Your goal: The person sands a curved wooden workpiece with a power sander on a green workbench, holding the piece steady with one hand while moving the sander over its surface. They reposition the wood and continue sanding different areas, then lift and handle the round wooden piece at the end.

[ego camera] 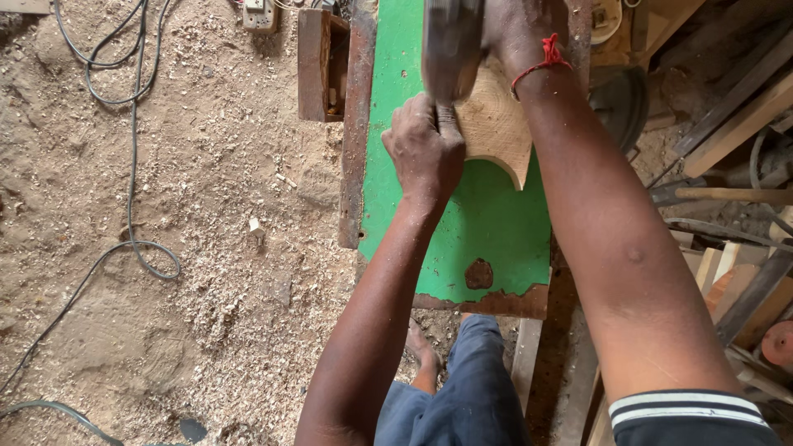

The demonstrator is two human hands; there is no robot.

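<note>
A pale wooden piece (496, 132) with a curved cut edge lies on a green-painted bench top (487, 231). My left hand (425, 149) presses on the near left edge of the piece, fingers curled against it. A blurred grey power tool (450, 45) sits on the wood just above that hand. My right hand (520, 29), with a red thread (541, 62) tied at the wrist, reaches to the top of the frame beside the tool; its fingers are cut off by the frame edge.
Sawdust and shavings cover the floor (190, 248) on the left, crossed by grey cables (132, 165). A socket block (259, 15) lies at the top. A small wooden box (318, 66) stands left of the bench. Planks and sticks (735, 124) pile up on the right.
</note>
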